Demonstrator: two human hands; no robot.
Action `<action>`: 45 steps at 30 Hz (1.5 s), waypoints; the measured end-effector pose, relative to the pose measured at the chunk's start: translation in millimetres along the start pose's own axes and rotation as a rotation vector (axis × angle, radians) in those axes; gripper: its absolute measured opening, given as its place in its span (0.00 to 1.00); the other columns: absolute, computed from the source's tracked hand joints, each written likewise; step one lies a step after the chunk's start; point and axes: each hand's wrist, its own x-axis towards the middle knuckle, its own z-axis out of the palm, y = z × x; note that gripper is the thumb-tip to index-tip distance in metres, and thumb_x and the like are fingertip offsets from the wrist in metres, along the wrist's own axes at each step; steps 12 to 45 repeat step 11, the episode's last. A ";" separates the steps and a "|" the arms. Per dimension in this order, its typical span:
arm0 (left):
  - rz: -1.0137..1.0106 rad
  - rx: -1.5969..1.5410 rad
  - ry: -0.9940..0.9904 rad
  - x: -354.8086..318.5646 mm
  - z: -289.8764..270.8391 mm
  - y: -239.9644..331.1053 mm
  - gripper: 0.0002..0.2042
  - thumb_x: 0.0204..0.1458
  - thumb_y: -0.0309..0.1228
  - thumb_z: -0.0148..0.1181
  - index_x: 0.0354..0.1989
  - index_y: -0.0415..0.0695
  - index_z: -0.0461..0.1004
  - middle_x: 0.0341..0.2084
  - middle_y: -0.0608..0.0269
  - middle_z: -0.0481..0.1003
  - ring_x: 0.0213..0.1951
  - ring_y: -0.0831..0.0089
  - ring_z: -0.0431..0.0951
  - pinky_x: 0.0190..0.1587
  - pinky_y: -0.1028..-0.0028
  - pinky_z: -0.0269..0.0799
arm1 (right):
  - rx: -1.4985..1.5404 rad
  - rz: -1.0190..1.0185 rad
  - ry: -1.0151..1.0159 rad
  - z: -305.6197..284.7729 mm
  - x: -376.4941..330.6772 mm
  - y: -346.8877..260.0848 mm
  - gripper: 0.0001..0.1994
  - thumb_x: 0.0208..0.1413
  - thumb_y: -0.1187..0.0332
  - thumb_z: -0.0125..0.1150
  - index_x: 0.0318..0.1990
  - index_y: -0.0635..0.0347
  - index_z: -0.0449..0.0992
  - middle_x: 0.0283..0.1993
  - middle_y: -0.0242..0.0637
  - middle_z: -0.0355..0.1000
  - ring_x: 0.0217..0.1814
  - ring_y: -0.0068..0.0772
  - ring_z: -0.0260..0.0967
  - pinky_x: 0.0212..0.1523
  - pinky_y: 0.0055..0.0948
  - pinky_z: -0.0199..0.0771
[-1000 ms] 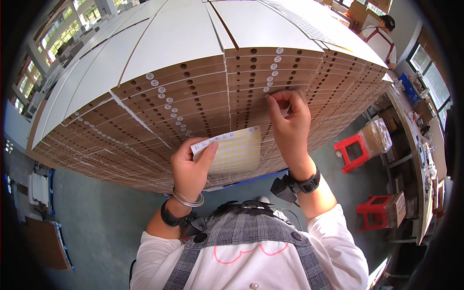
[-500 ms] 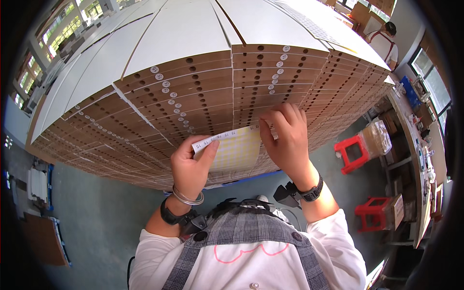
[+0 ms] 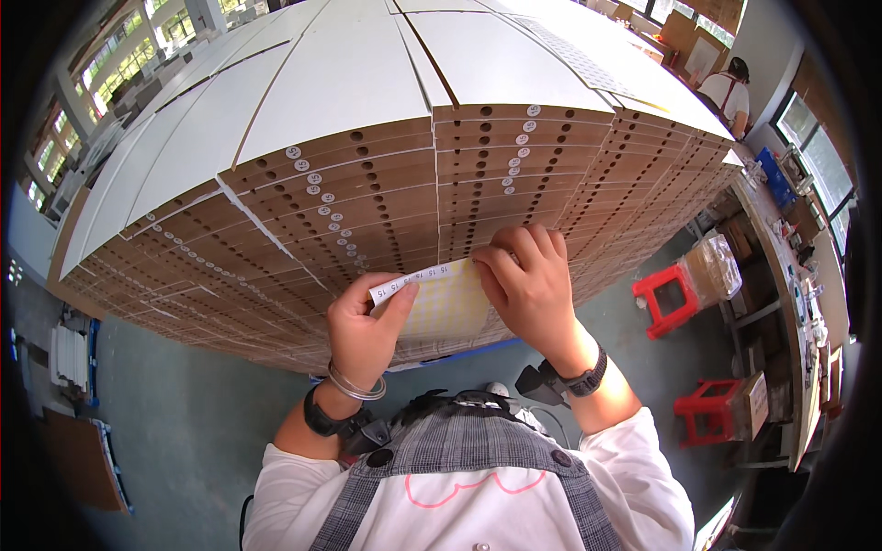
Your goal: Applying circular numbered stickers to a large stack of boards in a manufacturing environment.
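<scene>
My left hand (image 3: 360, 321) pinches the left end of a sticker sheet (image 3: 443, 312), thumb on top. The sheet has a yellowish grid backing, and its upper edge curls over to show a white printed strip. At its upper right corner, my right hand (image 3: 535, 298) has thumb and forefinger closed on the edge; whether a loose sticker is between them is hidden. Just beyond both hands rises a big stack of white-topped boards (image 3: 354, 78). Its brown edges have rows of dark drilled holes, and small round white stickers (image 3: 314, 179) run down several columns.
Another perforated sheet (image 3: 574, 55) lies on top of the stack. Two red stools (image 3: 666, 301) stand on the right, beside a cluttered workbench (image 3: 781, 266). A person (image 3: 729, 92) is at the far right. White panels (image 3: 69, 354) lean at the left.
My right hand has shifted left and slightly nearer along the sheet, covering its upper right corner. The left hand keeps its grip, slightly lower in view.
</scene>
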 end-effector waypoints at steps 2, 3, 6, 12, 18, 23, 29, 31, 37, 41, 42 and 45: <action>0.001 -0.004 -0.001 0.8 -0.5 -0.9 0.08 0.48 0.26 0.62 0.33 0.34 0.74 0.24 0.65 0.76 0.27 0.85 0.73 0.30 0.83 0.68 | -0.020 -0.006 -0.013 0.1 -0.2 -0.7 0.09 0.38 0.72 0.62 0.31 0.54 0.72 0.31 0.29 0.64 0.34 0.31 0.62 0.35 0.29 0.58; -0.006 -0.003 0.004 1.2 -0.5 -1.1 0.07 0.48 0.26 0.62 0.33 0.35 0.74 0.24 0.65 0.76 0.27 0.85 0.72 0.29 0.82 0.68 | -0.022 -0.008 -0.011 -0.3 0.0 -1.5 0.09 0.38 0.72 0.62 0.31 0.54 0.72 0.31 0.29 0.64 0.34 0.31 0.62 0.35 0.29 0.58; -0.017 -0.017 0.018 3.1 -2.0 -5.2 0.07 0.47 0.26 0.62 0.33 0.35 0.74 0.24 0.65 0.76 0.27 0.84 0.72 0.30 0.82 0.68 | 0.019 0.008 -0.010 0.3 1.6 -2.5 0.08 0.39 0.75 0.62 0.30 0.55 0.72 0.31 0.32 0.65 0.33 0.34 0.62 0.34 0.31 0.58; -0.027 -0.075 0.070 6.4 -3.2 -10.0 0.08 0.47 0.26 0.63 0.33 0.36 0.74 0.24 0.66 0.76 0.27 0.84 0.72 0.30 0.82 0.68 | 0.547 0.606 0.140 4.1 7.9 4.4 0.07 0.44 0.82 0.55 0.30 0.58 0.70 0.31 0.34 0.65 0.36 0.34 0.64 0.40 0.35 0.64; -0.027 -0.075 0.070 6.4 -3.2 -10.0 0.08 0.47 0.26 0.63 0.33 0.36 0.74 0.24 0.66 0.76 0.27 0.84 0.72 0.30 0.82 0.68 | 0.547 0.606 0.140 4.1 7.9 4.4 0.07 0.44 0.82 0.55 0.30 0.58 0.70 0.31 0.34 0.65 0.36 0.34 0.64 0.40 0.35 0.64; -0.027 -0.075 0.070 6.4 -3.2 -10.0 0.08 0.47 0.26 0.63 0.33 0.36 0.74 0.24 0.66 0.76 0.27 0.84 0.72 0.30 0.82 0.68 | 0.547 0.606 0.140 4.1 7.9 4.4 0.07 0.44 0.82 0.55 0.30 0.58 0.70 0.31 0.34 0.65 0.36 0.34 0.64 0.40 0.35 0.64; -0.027 -0.075 0.070 6.4 -3.2 -10.0 0.08 0.47 0.26 0.63 0.33 0.36 0.74 0.24 0.66 0.76 0.27 0.84 0.72 0.30 0.82 0.68 | 0.547 0.606 0.140 4.1 7.9 4.4 0.07 0.44 0.82 0.55 0.30 0.58 0.70 0.31 0.34 0.65 0.36 0.34 0.64 0.40 0.35 0.64; -0.027 -0.075 0.070 6.4 -3.2 -10.0 0.08 0.47 0.26 0.63 0.33 0.36 0.74 0.24 0.66 0.76 0.27 0.84 0.72 0.30 0.82 0.68 | 0.547 0.606 0.140 4.1 7.9 4.4 0.07 0.44 0.82 0.55 0.30 0.58 0.70 0.31 0.34 0.65 0.36 0.34 0.64 0.40 0.35 0.64; -0.027 -0.075 0.070 6.4 -3.2 -10.0 0.08 0.47 0.26 0.63 0.33 0.36 0.74 0.24 0.66 0.76 0.27 0.84 0.72 0.30 0.82 0.68 | 0.547 0.606 0.140 4.1 7.9 4.4 0.07 0.44 0.82 0.55 0.30 0.58 0.70 0.31 0.34 0.65 0.36 0.34 0.64 0.40 0.35 0.64; -0.027 -0.075 0.070 6.4 -3.2 -10.0 0.08 0.47 0.26 0.63 0.33 0.36 0.74 0.24 0.66 0.76 0.27 0.84 0.72 0.30 0.82 0.68 | 0.547 0.606 0.140 4.1 7.9 4.4 0.07 0.44 0.82 0.55 0.30 0.58 0.70 0.31 0.34 0.65 0.36 0.34 0.64 0.40 0.35 0.64; -0.027 -0.075 0.070 6.4 -3.2 -10.0 0.08 0.47 0.26 0.63 0.33 0.36 0.74 0.24 0.66 0.76 0.27 0.84 0.72 0.30 0.82 0.68 | 0.547 0.606 0.140 4.1 7.9 4.4 0.07 0.44 0.82 0.55 0.30 0.58 0.70 0.31 0.34 0.65 0.36 0.34 0.64 0.40 0.35 0.64; -0.027 -0.075 0.070 6.4 -3.2 -10.0 0.08 0.47 0.26 0.63 0.33 0.36 0.74 0.24 0.66 0.76 0.27 0.84 0.72 0.30 0.82 0.68 | 0.547 0.606 0.140 4.1 7.9 4.4 0.07 0.44 0.82 0.55 0.30 0.58 0.70 0.31 0.34 0.65 0.36 0.34 0.64 0.40 0.35 0.64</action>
